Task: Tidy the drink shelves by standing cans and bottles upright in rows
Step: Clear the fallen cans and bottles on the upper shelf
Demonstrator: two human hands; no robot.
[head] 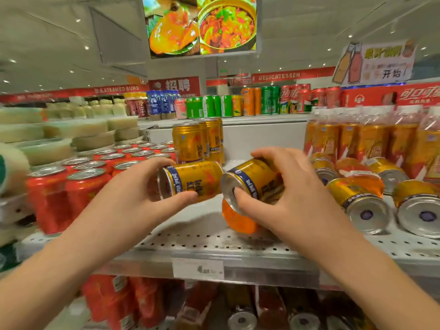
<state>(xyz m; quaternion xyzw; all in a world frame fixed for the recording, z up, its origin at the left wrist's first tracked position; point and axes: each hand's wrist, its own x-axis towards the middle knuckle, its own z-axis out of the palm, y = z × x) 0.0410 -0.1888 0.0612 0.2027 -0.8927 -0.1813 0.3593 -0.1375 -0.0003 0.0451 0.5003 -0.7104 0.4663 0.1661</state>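
Observation:
My left hand grips a gold Red Bull can held on its side above the perforated metal shelf, its base facing me. My right hand grips a second gold can, also tilted on its side, thumb on its silver base. An orange-wrapped can lies under the right-hand can. Several gold cans stand upright in a row at the back. More gold cans lie toppled to the right, bases toward me.
Red cans stand in rows on the left. Shrink-wrapped gold can packs stand at the back right. Green, orange and red soda cans line the top ledge. Bottles and cans fill the shelf below.

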